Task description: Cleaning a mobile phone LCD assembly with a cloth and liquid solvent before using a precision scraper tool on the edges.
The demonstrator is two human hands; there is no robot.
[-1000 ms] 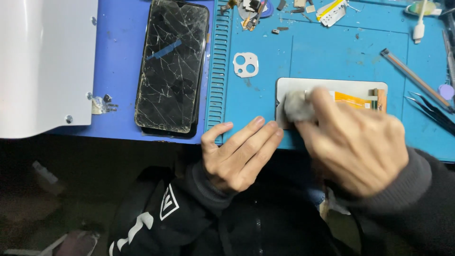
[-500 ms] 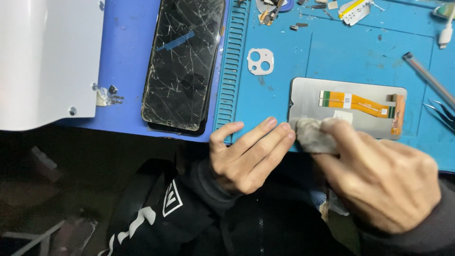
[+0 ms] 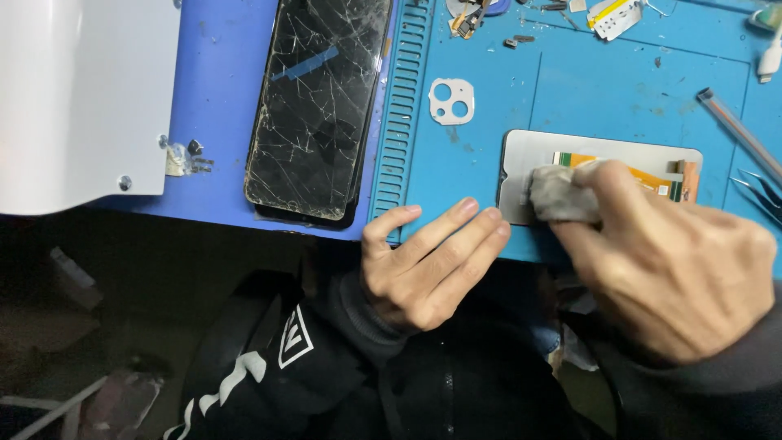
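**Grey wad pressed to the back of a phone display panel**

Much of the display panel [image 3: 521,163] is covered: the right hand [image 3: 676,269] lies across its near and right-hand part, so only the pale grey upper strip, the rounded left corners and a stretch of orange flex ribbon [image 3: 643,173] show past the knuckles. The fingertips of that hand are hidden under the wad and behind the hand itself, so how many of them grip it cannot be told. The wrist and sleeve run out of view at the lower right corner. Small parts at the far edge of the mat are too small to make out.

The right hand comes in from the lower right, back upward, fingers curled and pinching a crumpled grey wad of cloth [image 3: 560,194], which is pressed onto the panel's left part. The left hand [image 3: 428,261] lies flat, palm down, fingers straight and close together, thumb spread apart; its fingertips rest on the blue work mat [image 3: 489,122], touching or just beside the panel's near left corner.

Beyond the left hand lies a cracked phone screen [image 3: 314,106], dark and webbed with fractures; a white camera bezel [image 3: 450,101] sits between it and the panel. Tweezers [image 3: 757,194] lie just right of the panel.
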